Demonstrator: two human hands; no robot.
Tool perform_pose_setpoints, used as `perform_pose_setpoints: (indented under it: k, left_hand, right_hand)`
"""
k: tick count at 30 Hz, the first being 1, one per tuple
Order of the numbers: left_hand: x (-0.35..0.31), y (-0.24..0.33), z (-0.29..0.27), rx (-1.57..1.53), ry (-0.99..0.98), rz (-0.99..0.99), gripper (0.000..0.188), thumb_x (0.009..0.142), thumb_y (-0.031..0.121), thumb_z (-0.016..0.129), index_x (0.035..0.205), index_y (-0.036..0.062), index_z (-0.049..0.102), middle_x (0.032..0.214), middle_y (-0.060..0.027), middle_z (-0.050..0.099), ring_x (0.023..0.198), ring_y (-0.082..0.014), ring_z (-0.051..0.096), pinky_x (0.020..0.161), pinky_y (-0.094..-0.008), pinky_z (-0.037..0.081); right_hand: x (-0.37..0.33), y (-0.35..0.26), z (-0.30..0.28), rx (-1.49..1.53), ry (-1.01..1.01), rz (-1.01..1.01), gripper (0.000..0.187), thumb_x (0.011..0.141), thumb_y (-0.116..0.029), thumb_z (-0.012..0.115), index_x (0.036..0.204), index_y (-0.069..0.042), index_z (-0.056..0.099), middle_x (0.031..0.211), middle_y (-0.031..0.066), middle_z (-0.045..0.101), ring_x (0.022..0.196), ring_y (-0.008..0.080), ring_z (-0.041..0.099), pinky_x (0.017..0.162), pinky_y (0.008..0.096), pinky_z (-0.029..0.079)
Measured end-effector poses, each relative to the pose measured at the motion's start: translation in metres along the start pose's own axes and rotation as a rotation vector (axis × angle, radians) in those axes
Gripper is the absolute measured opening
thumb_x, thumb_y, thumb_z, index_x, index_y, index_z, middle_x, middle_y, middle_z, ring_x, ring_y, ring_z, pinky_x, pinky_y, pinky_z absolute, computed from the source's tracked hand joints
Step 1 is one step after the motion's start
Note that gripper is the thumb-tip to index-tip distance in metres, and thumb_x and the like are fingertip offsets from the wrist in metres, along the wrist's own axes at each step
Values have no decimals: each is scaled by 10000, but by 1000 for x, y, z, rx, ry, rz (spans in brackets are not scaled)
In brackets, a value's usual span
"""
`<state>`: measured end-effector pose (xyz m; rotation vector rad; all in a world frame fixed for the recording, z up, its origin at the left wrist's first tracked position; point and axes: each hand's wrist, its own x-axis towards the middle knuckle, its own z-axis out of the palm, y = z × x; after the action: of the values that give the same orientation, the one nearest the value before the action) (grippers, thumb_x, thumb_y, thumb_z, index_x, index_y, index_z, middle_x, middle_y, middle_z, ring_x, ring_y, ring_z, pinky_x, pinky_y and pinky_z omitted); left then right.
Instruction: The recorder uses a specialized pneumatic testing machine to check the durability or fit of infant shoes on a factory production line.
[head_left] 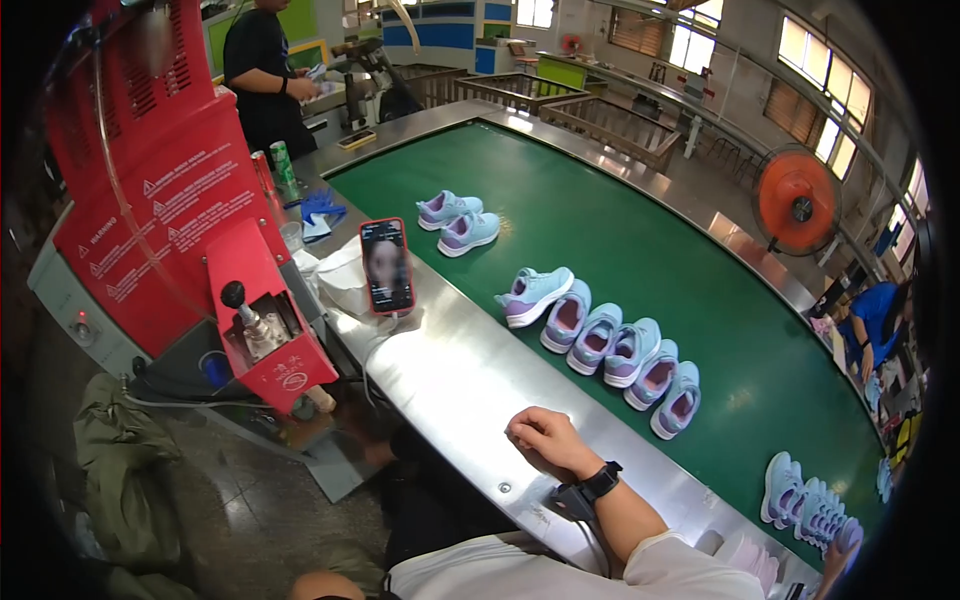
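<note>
My right hand [548, 440] is over the bare metal edge [440, 385] of the table, its fingers curled in loosely and nothing showing in them. A black watch [601, 481] is on that wrist, and a small black box with a cable [573, 502] sits just below it. Beyond the hand, a row of several light blue and lilac sneakers [604, 338] stands on the green belt [600, 250]. Farther off to the left is another pair of sneakers [468, 231]. Bare skin [325, 587] shows at the lower edge, but my left hand cannot be seen.
A red machine [160, 200] with a black-knobbed lever [234, 294] stands left. A phone [387, 266] leans at the metal edge near cans [283, 163]. More sneakers [783, 490] and another hand [842, 553] are at lower right. People [265, 75] work beyond; an orange fan [797, 200] stands right.
</note>
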<state>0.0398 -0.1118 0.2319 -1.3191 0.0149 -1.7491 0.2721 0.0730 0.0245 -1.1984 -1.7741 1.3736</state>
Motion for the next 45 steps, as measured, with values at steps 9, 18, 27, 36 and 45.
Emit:
perform_pose_setpoints:
  k: [9, 18, 27, 36, 45]
  left_hand:
    - [-83, 9, 16, -245, -1040, -689, 257, 788, 164, 712, 997, 24, 655, 970, -75, 674, 768, -193, 659, 599, -262, 520]
    - [-209, 52, -13, -297, -1919, -797, 1037, 758, 727, 554, 1447, -8, 307, 1526, -185, 269, 1424, -332, 237, 1090, -596, 231]
    - [-216, 69, 0, -160, -1851, -853, 879, 857, 672, 474, 1431, 15, 369, 1520, -132, 316, 1419, -294, 255, 1118, -573, 179]
    - [-210, 69, -8, -113, -1805, -899, 876, 863, 643, 498, 1419, -21, 370, 1507, -137, 337, 1412, -287, 267, 1113, -570, 187]
    - [-211, 62, -8, -135, -1810, -921, 874, 865, 641, 503, 1430, -9, 352, 1499, -140, 348, 1403, -306, 284, 1099, -583, 201]
  right_hand:
    - [-13, 1, -3, 23, 4, 3, 196, 921, -174, 597, 967, 5, 662, 739, 46, 648, 655, 100, 599, 622, 249, 481]
    - [-26, -9, 0, 14, -14, -40, 211, 919, -171, 596, 978, 21, 659, 740, 66, 655, 653, 113, 601, 623, 257, 485]
    - [-26, -6, -9, 28, -6, -28, 209, 910, -169, 608, 976, 22, 663, 736, 66, 655, 659, 110, 606, 616, 252, 488]
    - [-25, -15, -2, 17, -7, -17, 206, 912, -173, 604, 966, 16, 667, 755, 63, 666, 652, 108, 608, 616, 248, 486]
    - [-21, -17, -1, 37, -13, 13, 206, 916, -170, 599, 969, 20, 660, 751, 58, 656, 657, 106, 602, 613, 244, 480]
